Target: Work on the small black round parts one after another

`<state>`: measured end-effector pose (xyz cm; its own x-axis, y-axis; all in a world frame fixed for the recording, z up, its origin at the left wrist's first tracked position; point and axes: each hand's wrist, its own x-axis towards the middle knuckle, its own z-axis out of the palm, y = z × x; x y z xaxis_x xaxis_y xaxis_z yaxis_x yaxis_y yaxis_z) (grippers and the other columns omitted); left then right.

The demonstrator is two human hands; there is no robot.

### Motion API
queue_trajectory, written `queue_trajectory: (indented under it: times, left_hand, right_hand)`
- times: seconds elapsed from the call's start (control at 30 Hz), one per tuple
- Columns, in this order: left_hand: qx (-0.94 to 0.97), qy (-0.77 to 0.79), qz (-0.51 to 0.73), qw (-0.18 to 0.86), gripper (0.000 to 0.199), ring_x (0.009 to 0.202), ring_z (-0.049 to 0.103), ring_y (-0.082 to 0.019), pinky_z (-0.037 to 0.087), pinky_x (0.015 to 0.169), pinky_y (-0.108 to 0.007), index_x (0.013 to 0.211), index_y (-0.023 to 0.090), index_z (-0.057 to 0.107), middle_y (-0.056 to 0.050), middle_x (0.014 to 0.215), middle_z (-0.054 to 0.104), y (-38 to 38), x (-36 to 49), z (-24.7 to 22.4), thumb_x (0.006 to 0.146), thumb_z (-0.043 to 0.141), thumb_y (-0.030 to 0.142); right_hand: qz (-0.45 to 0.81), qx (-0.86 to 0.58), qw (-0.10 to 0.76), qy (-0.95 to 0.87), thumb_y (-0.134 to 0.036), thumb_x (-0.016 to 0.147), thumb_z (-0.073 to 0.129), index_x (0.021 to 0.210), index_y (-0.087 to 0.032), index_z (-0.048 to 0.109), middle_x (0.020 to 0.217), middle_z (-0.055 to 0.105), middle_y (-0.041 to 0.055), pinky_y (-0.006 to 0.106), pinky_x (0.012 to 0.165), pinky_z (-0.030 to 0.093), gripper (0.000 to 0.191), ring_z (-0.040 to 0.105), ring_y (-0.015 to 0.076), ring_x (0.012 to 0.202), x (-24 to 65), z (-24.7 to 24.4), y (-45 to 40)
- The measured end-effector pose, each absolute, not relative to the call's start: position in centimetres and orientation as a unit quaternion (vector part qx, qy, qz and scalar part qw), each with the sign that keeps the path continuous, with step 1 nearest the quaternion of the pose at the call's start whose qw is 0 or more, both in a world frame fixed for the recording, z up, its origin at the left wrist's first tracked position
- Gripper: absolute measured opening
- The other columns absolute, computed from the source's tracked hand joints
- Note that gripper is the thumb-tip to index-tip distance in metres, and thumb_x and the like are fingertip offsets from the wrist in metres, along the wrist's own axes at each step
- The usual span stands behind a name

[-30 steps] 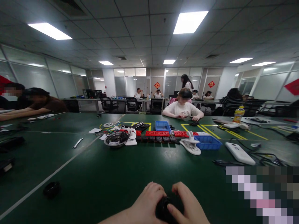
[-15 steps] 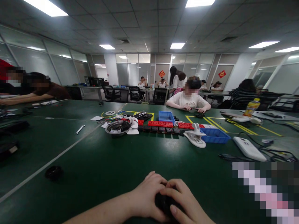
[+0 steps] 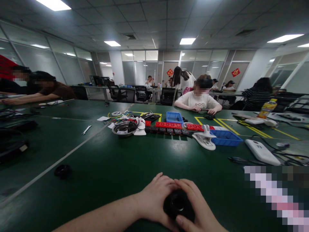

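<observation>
A black, rounded object (image 3: 178, 203) with a round, shiny hollow in its top lies between my two hands at the bottom centre. My left hand (image 3: 154, 198) is wrapped round its left side, the fingertips reaching over the far edge. From the right, my right hand (image 3: 199, 203) grips it, thumb at the near side and fingers along the far side. The fingertips of both hands meet behind it. Its underside is hidden. A small black ring-shaped piece (image 3: 62, 171) lies apart on the green table (image 3: 108, 180), to the left.
Across the table's middle are a metal bowl of parts (image 3: 124, 132), red and black socket strips (image 3: 169, 125), a white clamp (image 3: 205, 140) and blue bins (image 3: 225, 138). A wrench (image 3: 86, 130) lies left, a white device (image 3: 262, 151) and cables right. A person (image 3: 199, 98) sits opposite.
The right fingers have moved off the top of the black object to its far side, so the round hollow now shows. The view has shifted slightly.
</observation>
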<state>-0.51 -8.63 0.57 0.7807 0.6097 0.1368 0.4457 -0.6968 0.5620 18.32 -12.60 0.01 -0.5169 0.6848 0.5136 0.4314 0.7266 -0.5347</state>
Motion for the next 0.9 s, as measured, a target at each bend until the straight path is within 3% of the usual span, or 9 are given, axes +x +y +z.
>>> queue_trajectory:
  times: [0.2, 0.33, 0.43, 0.53, 0.73, 0.9]
  left_hand:
    - [0.89, 0.353, 0.201, 0.208, 0.073, 0.103, 0.046, -0.024, 0.011, 0.107, -0.051, 0.109, 0.021, 0.047, -0.004, 0.106, 0.052, -9.8, 0.3, 0.1, 0.049, 0.068, 0.058]
    - [0.863, 0.43, 0.21, 0.163, 0.053, 0.095, 0.048, -0.023, 0.01, 0.106, -0.051, 0.088, 0.019, 0.053, -0.003, 0.092, 0.052, -10.7, 0.9, 0.2, 0.05, 0.068, 0.054]
    - [0.859, 0.441, 0.207, 0.159, 0.045, 0.094, 0.048, -0.022, 0.01, 0.106, -0.051, 0.085, 0.018, 0.055, -0.003, 0.091, 0.052, -10.9, 1.1, 0.4, 0.053, 0.068, 0.047]
    - [0.86, 0.427, 0.211, 0.182, 0.044, 0.093, 0.048, -0.021, 0.012, 0.106, -0.05, 0.086, 0.019, 0.055, -0.002, 0.091, 0.051, -10.5, 0.9, 0.4, 0.053, 0.07, 0.043]
    - [0.873, 0.377, 0.206, 0.229, 0.043, 0.09, 0.047, -0.02, 0.036, 0.091, -0.038, 0.085, 0.021, 0.057, -0.001, 0.094, 0.05, -9.2, 0.3, 0.1, 0.051, 0.074, 0.042]
    - [0.898, 0.328, 0.182, 0.231, 0.038, 0.097, 0.046, -0.021, 0.03, 0.095, -0.042, 0.089, 0.025, 0.062, -0.001, 0.1, 0.052, -8.7, -0.1, 0.2, 0.059, 0.071, 0.046]
  right_hand:
    - [0.156, -0.355, 0.32, -0.865, -0.032, 0.077, 0.058, 0.108, -0.021, 0.049, 0.103, 0.052, 0.0086, 0.038, 0.08, 0.044, 0.034, 0.05, 0.0232, 0.094, 17.3, 1.3, -12.9]
    - [0.123, -0.425, 0.309, -0.842, -0.025, 0.072, 0.062, 0.097, -0.019, 0.053, 0.091, 0.054, 0.0076, 0.039, 0.073, 0.046, 0.027, 0.051, 0.0225, 0.083, 16.9, 1.5, -13.2]
    - [0.113, -0.459, 0.305, -0.827, -0.023, 0.07, 0.063, 0.093, -0.019, 0.055, 0.088, 0.053, 0.0073, 0.04, 0.072, 0.045, 0.025, 0.051, 0.0227, 0.082, 16.9, 1.3, -13.3]
    - [0.119, -0.458, 0.303, -0.827, -0.022, 0.072, 0.061, 0.096, -0.019, 0.055, 0.091, 0.052, 0.0077, 0.042, 0.074, 0.045, 0.024, 0.05, 0.0229, 0.085, 17.1, 1.3, -13.4]
    - [0.165, -0.384, 0.304, -0.856, -0.015, 0.074, 0.052, 0.112, -0.022, 0.051, 0.105, 0.053, 0.0079, 0.038, 0.082, 0.044, 0.038, 0.049, 0.0217, 0.097, 17.9, 2.0, -13.3]
    - [0.159, -0.312, 0.286, -0.892, -0.01, 0.071, 0.045, 0.099, -0.025, 0.06, 0.106, 0.061, 0.003, 0.048, 0.097, 0.033, 0.035, 0.048, 0.023, 0.106, 18.2, 2.9, -13.2]
